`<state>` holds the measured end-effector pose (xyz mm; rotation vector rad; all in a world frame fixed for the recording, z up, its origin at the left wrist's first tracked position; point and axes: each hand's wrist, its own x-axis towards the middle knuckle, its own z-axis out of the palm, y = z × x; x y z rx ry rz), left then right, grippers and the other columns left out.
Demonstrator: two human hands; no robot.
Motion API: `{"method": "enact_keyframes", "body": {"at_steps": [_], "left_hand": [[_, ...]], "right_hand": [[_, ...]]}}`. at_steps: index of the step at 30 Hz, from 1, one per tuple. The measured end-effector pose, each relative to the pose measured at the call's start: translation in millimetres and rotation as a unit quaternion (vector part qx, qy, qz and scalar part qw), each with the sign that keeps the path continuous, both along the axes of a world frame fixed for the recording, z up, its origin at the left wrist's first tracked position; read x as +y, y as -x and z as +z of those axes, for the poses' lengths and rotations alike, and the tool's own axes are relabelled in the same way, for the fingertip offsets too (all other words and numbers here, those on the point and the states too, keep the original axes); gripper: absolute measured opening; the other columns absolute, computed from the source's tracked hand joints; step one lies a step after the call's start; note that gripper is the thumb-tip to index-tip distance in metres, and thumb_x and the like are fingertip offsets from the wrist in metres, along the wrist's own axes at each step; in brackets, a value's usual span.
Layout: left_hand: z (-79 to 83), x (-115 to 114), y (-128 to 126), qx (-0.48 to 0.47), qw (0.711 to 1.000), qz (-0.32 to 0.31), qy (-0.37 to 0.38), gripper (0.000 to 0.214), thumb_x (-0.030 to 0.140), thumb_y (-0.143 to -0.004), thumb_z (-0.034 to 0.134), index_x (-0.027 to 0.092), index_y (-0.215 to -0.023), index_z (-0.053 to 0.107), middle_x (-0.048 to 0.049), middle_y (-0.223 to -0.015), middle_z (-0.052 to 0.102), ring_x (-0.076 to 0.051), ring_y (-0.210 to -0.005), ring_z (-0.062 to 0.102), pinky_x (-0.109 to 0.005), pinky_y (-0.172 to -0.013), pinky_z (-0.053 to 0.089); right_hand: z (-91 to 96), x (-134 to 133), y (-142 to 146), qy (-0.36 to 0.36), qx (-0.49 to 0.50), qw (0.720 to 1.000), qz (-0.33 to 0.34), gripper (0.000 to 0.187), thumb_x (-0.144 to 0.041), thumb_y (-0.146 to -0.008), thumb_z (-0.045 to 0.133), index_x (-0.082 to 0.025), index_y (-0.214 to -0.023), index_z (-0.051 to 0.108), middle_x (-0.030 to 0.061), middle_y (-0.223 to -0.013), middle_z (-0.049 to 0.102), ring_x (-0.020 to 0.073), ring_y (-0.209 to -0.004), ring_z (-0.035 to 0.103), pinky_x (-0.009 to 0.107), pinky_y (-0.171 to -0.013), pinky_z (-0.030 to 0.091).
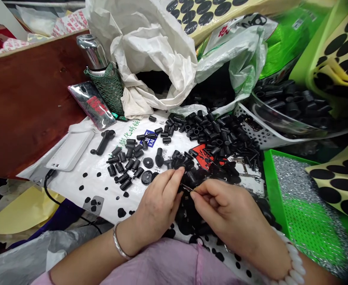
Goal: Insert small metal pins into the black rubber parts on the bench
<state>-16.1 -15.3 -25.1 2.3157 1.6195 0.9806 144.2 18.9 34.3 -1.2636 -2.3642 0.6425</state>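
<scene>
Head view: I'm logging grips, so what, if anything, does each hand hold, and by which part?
The right hand pinches a thin shiny piece by the end nearest that hand; whether the left hand holds anything cannot be told.

L hand [159,202] & R hand [226,209] close together above blk plastic parts [217,138]; R hand pinches thin metal pc [187,187]; green tray [271,186] w/ silver metal pcs [295,176], R side; phone [87,99] beside mesh-sleeved flask [108,89], upper L.

The parts [195,130] are black, the tray [278,209] green, the yellow sheet [337,173] dotted with black circles [339,185]
</scene>
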Motion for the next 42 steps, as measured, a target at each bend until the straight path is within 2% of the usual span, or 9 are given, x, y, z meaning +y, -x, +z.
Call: {"method": "enact_keyframes", "body": {"at_steps": [6, 10, 13, 22, 24, 29, 32, 38, 42], "left_hand": [[1.8, 3.3, 3.6, -0.009, 1.000, -0.014, -0.019, 0.049, 0.011, -0.085, 0.045, 0.014, -0.132, 0.032, -0.0127, -0.118, 0.052, -0.022, -0.109, 0.049, -0.039, -0.092, 0.046], [5.3, 4.9, 8.6, -0.040, 0.999, -0.017, 0.011, 0.049, 0.013, -0.082, 0.052, 0.015, -0.129, 0.036, -0.0112, -0.118, 0.054, -0.020, -0.109, 0.050, -0.036, -0.093, 0.046], [6.9, 5.5, 11.6, -0.043, 0.999, -0.008, 0.029, 0.051, 0.016, -0.081, 0.055, 0.016, -0.128, 0.037, -0.0105, -0.117, 0.055, -0.021, -0.108, 0.051, -0.036, -0.091, 0.048], [13.5, 5.6, 1.0, 0.031, 0.998, -0.003, -0.056, 0.051, 0.011, -0.085, 0.048, 0.017, -0.132, 0.033, -0.0118, -0.115, 0.054, -0.021, -0.107, 0.051, -0.036, -0.091, 0.048], [14.6, 6.7, -1.0, 0.043, 0.997, -0.010, -0.070, 0.051, 0.010, -0.085, 0.047, 0.017, -0.133, 0.032, -0.0121, -0.113, 0.054, -0.021, -0.106, 0.052, -0.035, -0.090, 0.048], [13.5, 8.3, -3.1, 0.056, 0.995, -0.022, -0.079, 0.050, 0.007, -0.083, 0.050, 0.012, -0.130, 0.036, -0.0136, -0.113, 0.052, -0.020, -0.107, 0.051, -0.032, -0.092, 0.046], [14.3, 8.6, -5.8, 0.055, 0.994, -0.043, -0.082, 0.049, 0.006, -0.082, 0.051, 0.011, -0.129, 0.037, -0.0135, -0.114, 0.053, -0.020, -0.107, 0.051, -0.031, -0.092, 0.046], [21.6, 15.3, -7.1, 0.009, 0.996, -0.058, -0.066, 0.047, 0.013, -0.082, 0.053, 0.017, -0.127, 0.039, -0.0109, -0.110, 0.059, -0.021, -0.100, 0.054, -0.035, -0.085, 0.048], [22.1, 19.5, -2.9, -0.017, 0.995, -0.086, -0.038, 0.046, 0.020, -0.081, 0.058, 0.017, -0.124, 0.042, -0.0103, -0.107, 0.060, -0.021, -0.096, 0.055, -0.036, -0.083, 0.046]], "right_hand": [[-3.0, 12.1, 1.2, 0.135, 0.083, 0.987, -0.035, 0.020, -0.024, -0.080, 0.051, -0.018, -0.061, 0.054, -0.0034, -0.051, 0.052, 0.0078, -0.044, 0.044, 0.018, -0.039, 0.034], [-1.1, 18.8, 0.1, 0.211, 0.123, 0.967, -0.072, 0.017, -0.022, -0.076, 0.052, -0.016, -0.061, 0.055, -0.0034, -0.049, 0.052, 0.0074, -0.041, 0.044, 0.018, -0.037, 0.034], [0.8, 16.8, -1.7, 0.183, 0.123, 0.974, -0.061, 0.017, -0.020, -0.077, 0.051, -0.017, -0.062, 0.055, -0.0029, -0.050, 0.054, 0.0076, -0.043, 0.046, 0.018, -0.039, 0.035], [11.8, 5.8, -1.0, -0.038, -0.019, 0.999, -0.003, 0.024, -0.018, -0.078, 0.048, -0.018, -0.054, 0.044, -0.0035, -0.049, 0.045, 0.0081, -0.043, 0.041, 0.021, -0.042, 0.029], [13.9, 7.7, -1.7, -0.038, -0.031, 0.999, -0.001, 0.023, -0.018, -0.077, 0.049, -0.018, -0.055, 0.045, -0.0037, -0.048, 0.045, 0.0084, -0.042, 0.040, 0.022, -0.042, 0.029], [14.9, 19.0, -3.2, 0.084, -0.007, 0.996, -0.027, 0.019, -0.018, -0.075, 0.053, -0.018, -0.056, 0.051, -0.0049, -0.045, 0.047, 0.0074, -0.040, 0.040, 0.021, -0.040, 0.029], [12.6, 23.4, -2.6, 0.110, 0.010, 0.993, -0.032, 0.021, -0.014, -0.073, 0.053, -0.018, -0.053, 0.050, -0.0054, -0.044, 0.046, 0.0069, -0.040, 0.040, 0.020, -0.040, 0.029], [0.1, 20.3, -6.1, 0.018, -0.002, 1.000, 0.025, 0.015, -0.015, -0.082, 0.048, -0.016, -0.070, 0.056, 0.0004, -0.066, 0.057, 0.0109, -0.059, 0.052, 0.023, -0.057, 0.040], [-9.4, 17.2, -11.2, -0.024, -0.035, 0.998, 0.053, 0.020, -0.018, -0.088, 0.041, -0.016, -0.072, 0.053, 0.0019, -0.068, 0.055, 0.0114, -0.061, 0.052, 0.024, -0.058, 0.039]]}}
